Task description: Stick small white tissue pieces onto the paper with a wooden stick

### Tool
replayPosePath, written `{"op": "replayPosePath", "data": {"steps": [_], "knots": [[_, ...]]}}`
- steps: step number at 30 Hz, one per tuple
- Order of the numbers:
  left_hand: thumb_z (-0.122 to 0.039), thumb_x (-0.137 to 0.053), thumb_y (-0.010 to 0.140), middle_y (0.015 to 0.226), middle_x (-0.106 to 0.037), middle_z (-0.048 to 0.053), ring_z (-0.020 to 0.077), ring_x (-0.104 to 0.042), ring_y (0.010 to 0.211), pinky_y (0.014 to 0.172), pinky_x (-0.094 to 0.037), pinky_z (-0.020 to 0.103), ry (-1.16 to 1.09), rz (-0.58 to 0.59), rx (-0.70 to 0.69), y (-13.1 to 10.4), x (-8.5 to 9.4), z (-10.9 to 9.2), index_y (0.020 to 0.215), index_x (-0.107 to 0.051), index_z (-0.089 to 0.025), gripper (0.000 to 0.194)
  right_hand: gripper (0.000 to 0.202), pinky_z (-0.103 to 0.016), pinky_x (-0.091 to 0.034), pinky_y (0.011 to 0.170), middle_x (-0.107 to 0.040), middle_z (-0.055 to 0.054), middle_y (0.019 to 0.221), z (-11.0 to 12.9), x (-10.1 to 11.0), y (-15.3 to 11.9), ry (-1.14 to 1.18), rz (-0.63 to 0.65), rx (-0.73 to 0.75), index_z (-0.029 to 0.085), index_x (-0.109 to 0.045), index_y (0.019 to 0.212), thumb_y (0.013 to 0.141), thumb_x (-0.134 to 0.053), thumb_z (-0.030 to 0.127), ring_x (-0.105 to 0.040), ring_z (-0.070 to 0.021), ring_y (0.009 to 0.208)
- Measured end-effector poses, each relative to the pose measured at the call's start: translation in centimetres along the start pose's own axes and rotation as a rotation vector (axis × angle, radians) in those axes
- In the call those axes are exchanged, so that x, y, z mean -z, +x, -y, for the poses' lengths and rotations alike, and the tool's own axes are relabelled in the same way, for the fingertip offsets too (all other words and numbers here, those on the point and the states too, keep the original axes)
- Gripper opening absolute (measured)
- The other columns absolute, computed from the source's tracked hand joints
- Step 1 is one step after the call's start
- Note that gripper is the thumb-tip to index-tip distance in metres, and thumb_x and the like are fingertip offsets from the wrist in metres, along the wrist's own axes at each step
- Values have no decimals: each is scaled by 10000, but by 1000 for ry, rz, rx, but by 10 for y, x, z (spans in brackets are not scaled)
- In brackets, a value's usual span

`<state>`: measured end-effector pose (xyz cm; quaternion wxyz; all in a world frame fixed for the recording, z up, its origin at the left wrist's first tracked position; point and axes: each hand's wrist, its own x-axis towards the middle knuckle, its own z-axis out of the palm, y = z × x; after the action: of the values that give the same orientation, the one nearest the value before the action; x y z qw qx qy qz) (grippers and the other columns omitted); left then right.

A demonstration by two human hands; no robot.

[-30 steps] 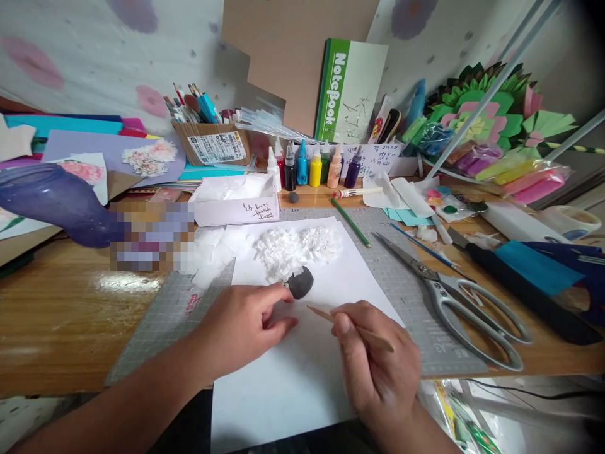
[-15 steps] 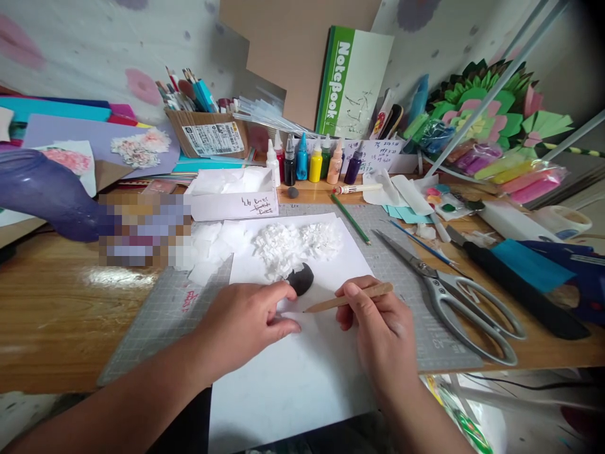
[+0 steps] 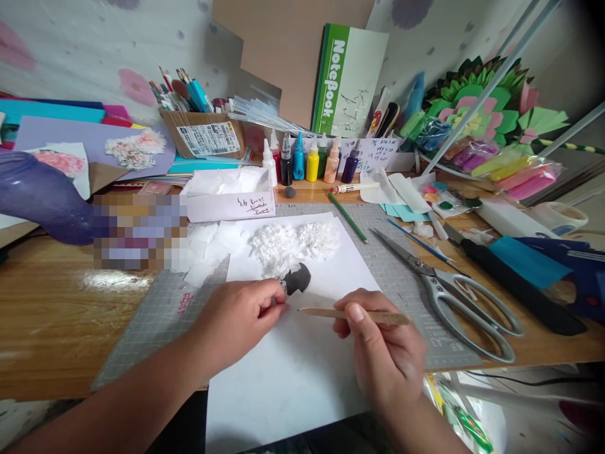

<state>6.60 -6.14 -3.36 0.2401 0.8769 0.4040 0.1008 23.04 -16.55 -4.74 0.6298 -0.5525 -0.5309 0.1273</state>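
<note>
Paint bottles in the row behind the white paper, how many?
6, side by side at the back of the desk: white, black, blue, yellow, peach, purple. A green cap behind the yellow one suggests a seventh, mostly hidden.

The white sheet (image 3: 302, 353) lies on the cutting mat (image 3: 161, 315), which rests on the table (image 3: 51, 315). On the sheet, the paper bits (image 3: 295, 243) sit at twelve o'clock, the dark piece (image 3: 297, 279) just before them, with the left hand (image 3: 236, 318) at nine and the right hand (image 3: 382, 353) at four holding the stick (image 3: 326, 312). The scissors (image 3: 454, 296) lie on the mat at three o'clock, and the bottles (image 3: 309, 164) stand behind at twelve, right of the box (image 3: 227, 202).
</note>
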Motion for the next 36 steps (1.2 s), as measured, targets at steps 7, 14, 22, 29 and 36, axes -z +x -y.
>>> {"op": "replayPosePath", "data": {"steps": [7, 14, 22, 29, 36], "knots": [[-242, -518, 827, 541, -519, -54, 91, -436, 507, 510, -304, 206, 33, -84, -16, 2, -3, 1, 694, -585, -191, 158, 170, -242, -367, 497, -546, 1, 613, 9, -4, 11, -219, 230, 147, 148, -624, 834, 902, -468, 139, -502, -117, 530], [-226, -512, 845, 565, -541, -57, 89, -461, 524, 517, -311, 202, 27, -74, -33, 1, -5, 4, 724, -582, -197, 142, 154, -272, -389, 508, -589, -47, 656, 12, -6, 8, -327, 282, 330, 110, -627, 878, 864, -475, 92, -514, -148, 554], [-162, -490, 833, 622, -613, -26, 100, -528, 569, 551, -351, 216, 43, -128, -181, -4, -7, 4, 743, -626, -198, 167, 162, -299, -433, 523, -609, -56, 690, 12, -6, 4, -369, 326, 427, 119, -598, 926, 846, -461, 88, -508, -165, 567], [-174, -489, 832, 632, -624, -16, 103, -532, 572, 549, -370, 218, 7, -146, -179, -5, -6, 5, 738, -642, -194, 181, 232, -319, -461, 553, -635, -68, 755, 6, -8, 1, -452, 364, 456, 110, -587, 1044, 857, -449, 92, -545, -180, 619], [-179, -510, 812, 566, -546, -42, 86, -466, 529, 514, -340, 198, -22, -119, -110, -5, -5, 5, 710, -611, -191, 144, 238, -330, -469, 534, -645, -90, 755, 8, -13, 3, -514, 398, 516, 70, -615, 1020, 841, -458, 57, -563, -199, 638]]}}
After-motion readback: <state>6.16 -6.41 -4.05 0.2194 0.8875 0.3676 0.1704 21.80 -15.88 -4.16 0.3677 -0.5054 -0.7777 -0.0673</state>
